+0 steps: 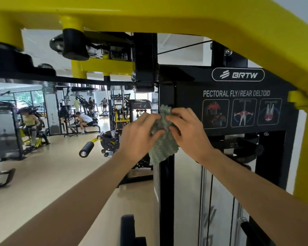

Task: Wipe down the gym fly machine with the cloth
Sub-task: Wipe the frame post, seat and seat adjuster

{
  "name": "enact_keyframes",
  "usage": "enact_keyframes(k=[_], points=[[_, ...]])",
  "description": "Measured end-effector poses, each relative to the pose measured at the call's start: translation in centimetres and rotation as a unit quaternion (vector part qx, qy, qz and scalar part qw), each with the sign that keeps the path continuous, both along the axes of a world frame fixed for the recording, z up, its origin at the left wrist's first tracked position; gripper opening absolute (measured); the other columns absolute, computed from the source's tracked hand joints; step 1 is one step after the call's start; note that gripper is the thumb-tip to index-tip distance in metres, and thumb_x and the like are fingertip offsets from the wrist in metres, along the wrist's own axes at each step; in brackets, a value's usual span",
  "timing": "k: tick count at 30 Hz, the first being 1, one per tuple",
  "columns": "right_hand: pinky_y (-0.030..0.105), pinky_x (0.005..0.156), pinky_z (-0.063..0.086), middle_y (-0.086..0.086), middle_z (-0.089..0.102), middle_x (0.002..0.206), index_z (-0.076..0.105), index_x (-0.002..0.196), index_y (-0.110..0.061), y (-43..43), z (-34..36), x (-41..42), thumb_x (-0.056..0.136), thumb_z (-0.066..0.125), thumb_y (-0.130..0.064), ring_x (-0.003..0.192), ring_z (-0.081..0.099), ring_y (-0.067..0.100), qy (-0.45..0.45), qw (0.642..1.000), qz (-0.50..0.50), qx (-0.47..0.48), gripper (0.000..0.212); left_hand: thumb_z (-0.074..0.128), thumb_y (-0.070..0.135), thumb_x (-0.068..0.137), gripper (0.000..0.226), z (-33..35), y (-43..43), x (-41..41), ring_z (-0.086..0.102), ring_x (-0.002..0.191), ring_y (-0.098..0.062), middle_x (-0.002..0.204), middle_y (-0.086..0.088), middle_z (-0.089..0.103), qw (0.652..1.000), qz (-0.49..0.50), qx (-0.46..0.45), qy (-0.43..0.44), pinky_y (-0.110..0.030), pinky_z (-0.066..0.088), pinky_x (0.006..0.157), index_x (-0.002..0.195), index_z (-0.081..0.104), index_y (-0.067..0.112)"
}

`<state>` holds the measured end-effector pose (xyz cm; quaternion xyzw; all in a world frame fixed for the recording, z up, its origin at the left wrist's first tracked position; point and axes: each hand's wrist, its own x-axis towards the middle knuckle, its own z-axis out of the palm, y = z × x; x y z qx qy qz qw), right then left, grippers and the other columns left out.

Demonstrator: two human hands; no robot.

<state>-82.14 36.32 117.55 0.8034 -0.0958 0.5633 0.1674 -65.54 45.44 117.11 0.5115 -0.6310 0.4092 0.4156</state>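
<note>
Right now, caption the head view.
The left hand and right hand grip the green cloth at the fly machine, beside its placard.

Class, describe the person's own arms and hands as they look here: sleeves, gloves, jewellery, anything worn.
Both arms are bare: the left forearm and right forearm show no sleeve up to the frame's edge. The left hand and right hand wear no gloves. No watch, bracelet or ring shows on the wrists or the fingers in view.

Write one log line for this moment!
left hand: grips cloth | right hand: grips cloth | cloth: bunched, in front of machine post
</note>
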Motion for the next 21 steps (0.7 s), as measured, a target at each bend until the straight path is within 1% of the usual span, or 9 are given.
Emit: enact_keyframes(k=[2,4,8,12,14,16,17,20,21], points=[[0.034,0.084,0.054,0.014,0.066,0.107,0.074,0.104,0.002,-0.2,0.2,0.1,0.083,0.073,0.005,0.092,0.061,0.029,-0.005,1.0,-0.002,-0.012,0.02,0.083,0.022,0.082,0.029,-0.1,0.0,-0.6,0.06,0.065,-0.014,0.097,-0.002,0.068,0.999,-0.032,0.009,0.037,-0.035,0.057,0.059,0.106,0.069,0.012],[0.036,0.083,0.054,0.015,0.067,0.104,0.074,0.101,0.002,-0.3,0.6,0.2,0.084,0.072,0.006,0.09,0.062,0.029,-0.002,1.0,-0.003,-0.017,0.018,0.081,0.017,0.084,0.02,0.3,0.0,-0.8,0.055,0.066,-0.011,0.093,-0.002,0.069,0.998,-0.041,0.008,0.051,-0.036,0.056,0.061,0.099,0.069,0.011],[0.038,0.083,0.055,0.018,0.067,0.103,0.075,0.102,0.004,-0.2,2.2,0.4,0.084,0.07,0.007,0.089,0.063,0.033,-0.008,0.999,-0.006,-0.03,0.019,0.075,0.015,0.089,0.01,2.0,0.5,-1.0,0.068,0.071,-0.023,0.091,-0.005,0.072,1.0,-0.013,0.0,0.019,-0.04,0.057,0.062,0.097,0.073,0.009],[0.028,0.088,0.048,0.017,0.068,0.106,0.075,0.106,0.003,-0.4,5.0,1.1,0.087,0.07,0.002,0.093,0.063,0.033,-0.046,0.998,-0.013,-0.034,0.019,0.071,0.015,0.092,0.011,4.5,0.3,-0.9,0.069,0.074,-0.025,0.087,-0.005,0.075,0.997,0.006,-0.048,0.054,-0.041,0.057,0.065,0.1,0.076,0.01],[0.025,0.088,0.045,0.016,0.068,0.107,0.075,0.107,0.002,-0.5,5.9,1.4,0.087,0.07,0.001,0.094,0.063,0.032,-0.052,0.998,-0.015,-0.038,0.02,0.073,0.015,0.091,0.01,5.1,0.4,-1.0,0.07,0.072,-0.021,0.085,-0.003,0.076,0.996,0.009,-0.051,0.073,-0.036,0.057,0.07,0.1,0.077,0.012],[0.026,0.086,0.046,0.015,0.068,0.108,0.074,0.107,0.002,-0.6,5.5,1.6,0.087,0.071,0.002,0.094,0.062,0.031,-0.055,0.998,-0.013,-0.04,0.021,0.075,0.015,0.09,0.008,4.9,0.5,-1.2,0.071,0.071,-0.016,0.085,0.002,0.077,0.996,-0.005,-0.027,0.082,-0.027,0.053,0.076,0.097,0.077,0.015],[0.026,0.086,0.047,0.015,0.068,0.109,0.074,0.107,0.002,-0.6,4.9,1.6,0.086,0.071,0.002,0.094,0.061,0.031,-0.056,0.998,-0.01,-0.042,0.021,0.075,0.015,0.089,0.007,4.4,0.5,-1.4,0.07,0.07,-0.014,0.085,0.003,0.077,0.996,-0.014,-0.016,0.083,-0.026,0.054,0.075,0.096,0.077,0.015],[0.03,0.086,0.05,0.015,0.068,0.111,0.074,0.107,0.003,-0.7,2.0,1.6,0.087,0.072,0.001,0.094,0.061,0.031,-0.049,0.998,0.001,-0.039,0.02,0.076,0.013,0.088,0.004,2.5,0.5,-1.5,0.07,0.071,-0.014,0.084,0.004,0.076,0.996,-0.011,0.011,0.091,-0.033,0.058,0.07,0.091,0.075,0.014],[0.03,0.087,0.051,0.015,0.067,0.112,0.074,0.108,0.003,-0.7,0.8,1.5,0.087,0.072,0.001,0.095,0.061,0.03,-0.046,0.998,0.001,-0.034,0.021,0.076,0.012,0.087,0.004,1.7,0.5,-1.4,0.07,0.07,-0.013,0.083,0.004,0.076,0.995,-0.013,0.011,0.098,-0.032,0.057,0.069,0.09,0.074,0.014]])
